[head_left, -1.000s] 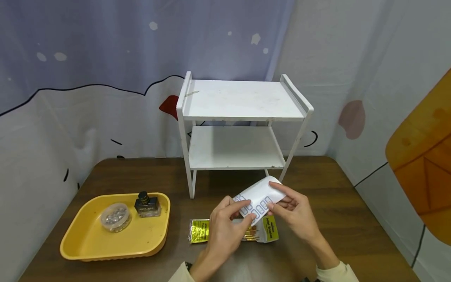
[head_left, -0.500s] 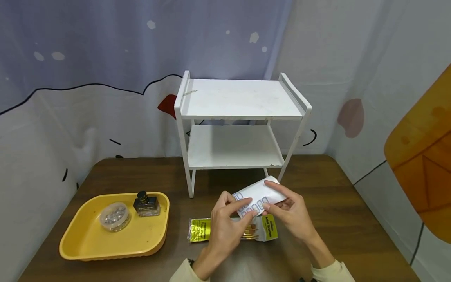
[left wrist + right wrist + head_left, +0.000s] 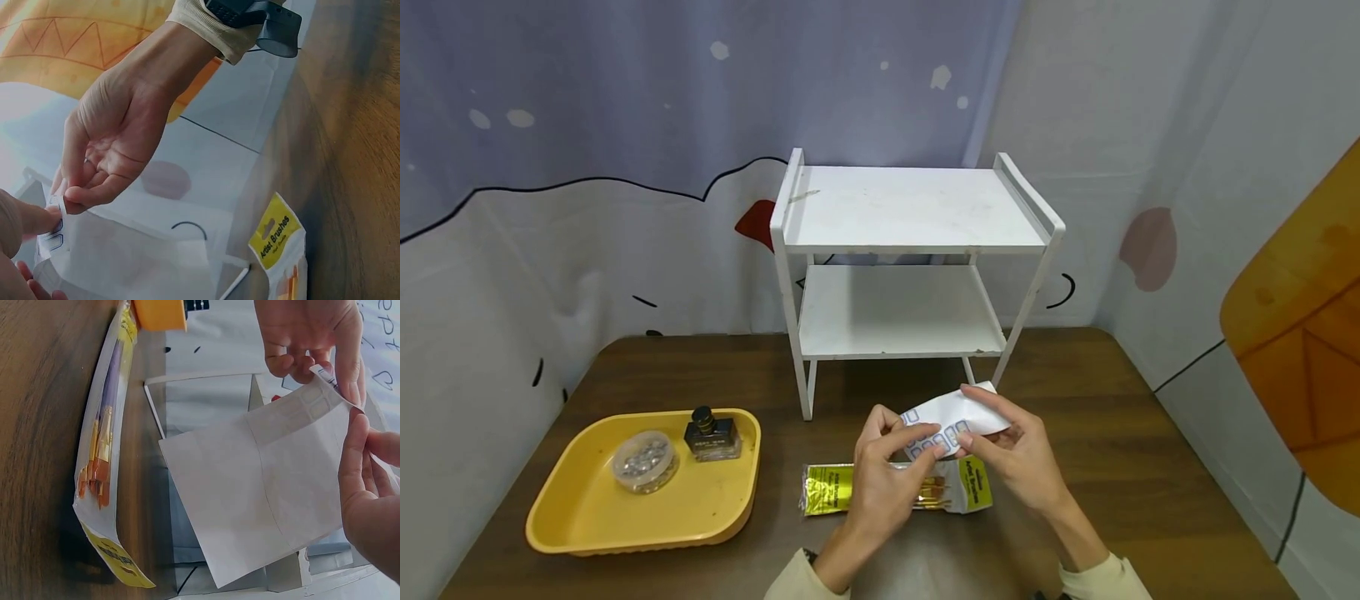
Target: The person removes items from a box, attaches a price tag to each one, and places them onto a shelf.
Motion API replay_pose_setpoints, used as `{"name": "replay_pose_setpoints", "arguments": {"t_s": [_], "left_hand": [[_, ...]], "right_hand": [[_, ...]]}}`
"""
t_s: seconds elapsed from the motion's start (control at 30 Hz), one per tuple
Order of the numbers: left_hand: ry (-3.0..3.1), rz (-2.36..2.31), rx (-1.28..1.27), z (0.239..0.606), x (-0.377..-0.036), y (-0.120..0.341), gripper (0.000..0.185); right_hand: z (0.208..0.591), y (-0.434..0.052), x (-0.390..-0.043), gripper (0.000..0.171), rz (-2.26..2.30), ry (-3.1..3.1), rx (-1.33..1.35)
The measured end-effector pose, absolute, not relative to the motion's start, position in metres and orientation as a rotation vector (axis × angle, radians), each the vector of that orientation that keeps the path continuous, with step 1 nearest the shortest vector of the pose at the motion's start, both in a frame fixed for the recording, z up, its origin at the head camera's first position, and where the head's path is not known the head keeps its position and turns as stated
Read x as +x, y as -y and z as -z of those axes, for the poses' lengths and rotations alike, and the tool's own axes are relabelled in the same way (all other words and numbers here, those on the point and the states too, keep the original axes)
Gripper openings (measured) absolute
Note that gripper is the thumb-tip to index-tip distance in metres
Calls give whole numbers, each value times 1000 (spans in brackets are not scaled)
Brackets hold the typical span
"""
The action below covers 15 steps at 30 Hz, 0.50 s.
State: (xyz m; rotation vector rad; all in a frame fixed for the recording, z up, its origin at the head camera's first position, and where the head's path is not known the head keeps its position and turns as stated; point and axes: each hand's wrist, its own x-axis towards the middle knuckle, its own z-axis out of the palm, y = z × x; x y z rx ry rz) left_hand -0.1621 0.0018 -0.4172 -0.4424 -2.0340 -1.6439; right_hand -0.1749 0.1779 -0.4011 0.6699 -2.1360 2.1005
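Both my hands pinch sticker sheet (image 3: 953,419) above surface, 12 o'clock of brush packet (image 3: 972,487). Left hand (image 3: 880,483), right hand (image 3: 1018,458): fingers gripping sheet edges. Right wrist view alone shows sheet's blank back (image 3: 262,487).

There are two hands, a left hand (image 3: 880,483) and a right hand (image 3: 1018,458). There is one white sticker sheet (image 3: 951,421), one pack of brushes (image 3: 970,492), one yellow tray (image 3: 587,517), one small dark bottle (image 3: 710,435), one round jar (image 3: 642,461), one white shelf (image 3: 910,208) and one table (image 3: 1112,433).
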Motion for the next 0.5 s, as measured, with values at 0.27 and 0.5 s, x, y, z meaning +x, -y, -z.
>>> {"name": "replay_pose_setpoints", "arguments": {"t_s": [0.27, 0.5], "left_hand": [[1966, 1639, -473, 420, -164, -4, 18], [1874, 1665, -488, 417, -165, -6, 16]], "right_hand": [[401, -177, -176, 53, -2093, 2114, 696], [400, -177, -176, 52, -2078, 2132, 688]]}}
